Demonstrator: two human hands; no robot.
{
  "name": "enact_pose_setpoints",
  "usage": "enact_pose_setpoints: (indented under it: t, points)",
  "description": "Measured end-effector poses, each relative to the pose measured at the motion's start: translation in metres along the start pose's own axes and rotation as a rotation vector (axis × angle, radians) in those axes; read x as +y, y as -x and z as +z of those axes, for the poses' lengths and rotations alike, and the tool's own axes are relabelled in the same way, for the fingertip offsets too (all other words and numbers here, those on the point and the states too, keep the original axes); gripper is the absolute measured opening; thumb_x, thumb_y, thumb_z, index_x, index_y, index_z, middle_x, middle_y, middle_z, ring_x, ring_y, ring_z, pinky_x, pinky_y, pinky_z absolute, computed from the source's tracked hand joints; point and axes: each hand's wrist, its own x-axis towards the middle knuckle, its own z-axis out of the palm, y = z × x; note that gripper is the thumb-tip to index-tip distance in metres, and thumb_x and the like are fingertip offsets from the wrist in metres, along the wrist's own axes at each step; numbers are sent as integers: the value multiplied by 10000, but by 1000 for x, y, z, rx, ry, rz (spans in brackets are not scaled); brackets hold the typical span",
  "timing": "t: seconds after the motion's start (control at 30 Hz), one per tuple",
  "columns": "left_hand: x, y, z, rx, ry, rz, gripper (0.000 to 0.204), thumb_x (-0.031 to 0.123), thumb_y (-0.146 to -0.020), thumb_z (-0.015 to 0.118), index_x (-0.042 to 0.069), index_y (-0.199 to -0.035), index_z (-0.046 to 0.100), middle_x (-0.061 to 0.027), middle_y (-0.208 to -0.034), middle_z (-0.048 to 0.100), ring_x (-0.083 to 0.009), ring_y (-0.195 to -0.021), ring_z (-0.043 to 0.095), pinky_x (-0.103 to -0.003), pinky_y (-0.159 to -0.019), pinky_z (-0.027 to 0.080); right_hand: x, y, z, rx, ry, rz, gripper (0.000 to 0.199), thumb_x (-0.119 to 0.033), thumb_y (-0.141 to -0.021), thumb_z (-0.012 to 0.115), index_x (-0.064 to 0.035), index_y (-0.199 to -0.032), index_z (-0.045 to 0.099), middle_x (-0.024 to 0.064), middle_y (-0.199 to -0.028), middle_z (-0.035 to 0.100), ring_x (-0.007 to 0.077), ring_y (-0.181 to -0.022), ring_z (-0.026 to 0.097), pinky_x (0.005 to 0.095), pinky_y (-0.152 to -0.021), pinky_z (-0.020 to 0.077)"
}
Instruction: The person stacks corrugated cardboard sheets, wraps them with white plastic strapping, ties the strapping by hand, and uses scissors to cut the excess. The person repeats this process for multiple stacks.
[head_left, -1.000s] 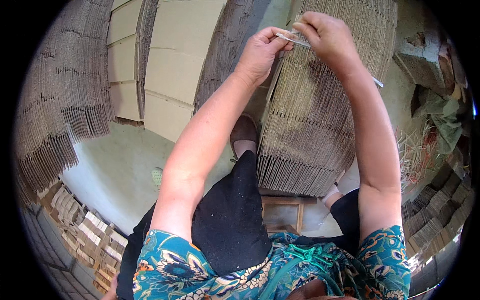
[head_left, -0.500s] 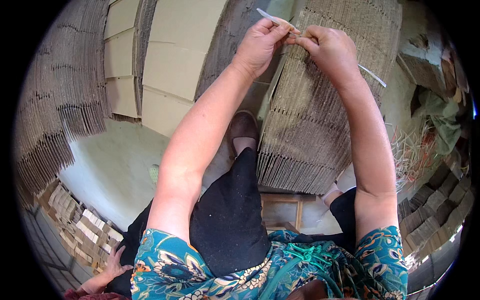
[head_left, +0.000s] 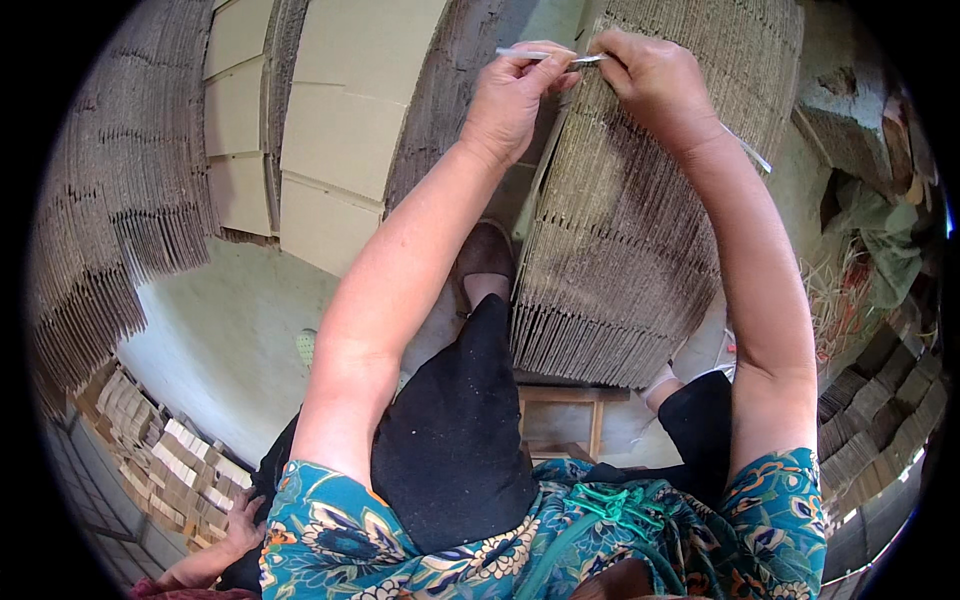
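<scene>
Both hands are now seen a little lower and closer together at the top centre of the frame than half a second earlier, and the white strap end that slanted up past the left hand now lies almost level, sticking out to the left of that hand. The left hand (head_left: 515,95) is closed in a pinch, thumb and forefinger gripped on the thin white strap (head_left: 530,54); the right hand (head_left: 650,80) is likewise closed, its fingertips clamped on the same strap just beside the left, so that the two hands nearly touch. A further length of the strap is seen trailing down to the right behind the right wrist, toward the upper right of the frame. The strap is held against the top edge of the bundle of flattened cardboard sheets (head_left: 630,230), which stands on edge at centre right, apparently propped on a low wooden stool (head_left: 560,400) between the knees. It is judged that a tie is being tightened or knotted around the bundle; for this to be done well, tension should be kept on both ends at once, the knot pressed down onto the cardboard edge, and the sheets kept squared so none slip out. More stacks of cardboard (head_left: 330,150) are seen leaning at upper left, and another person's hand (head_left: 235,530) appears at lower left.
</scene>
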Motion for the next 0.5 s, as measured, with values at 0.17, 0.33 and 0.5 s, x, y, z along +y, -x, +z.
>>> enact_pose_setpoints:
  t: [0.17,0.33,0.5]
  points:
    - [0,-1,-4,65,-6,-71,169,129,-897,587,-14,-986,599,-78,-955,620,-167,-883,604,-292,-796,529,-2,-15,-27,-271,-68,-42,226,-270,-845,595,-54,-911,590,161,-775,603,346,-740,592,418,-638,460]
    - [-11,-8,-10,77,-279,-122,147,138,-896,589,-2,-923,622,-48,-857,629,-133,-790,599,-266,-738,506,12,-8,-29,-222,50,-55,237,-274,-875,561,-39,-850,579,157,-751,590,346,-746,588,433,-638,450]
    - [-24,-13,-18,95,-434,-192,154,158,-897,587,15,-855,626,-29,-790,617,-93,-697,563,-238,-629,461,15,8,-28,-166,44,-89,237,-288,-886,540,-62,-826,579,129,-695,587,311,-654,592,410,-591,458]
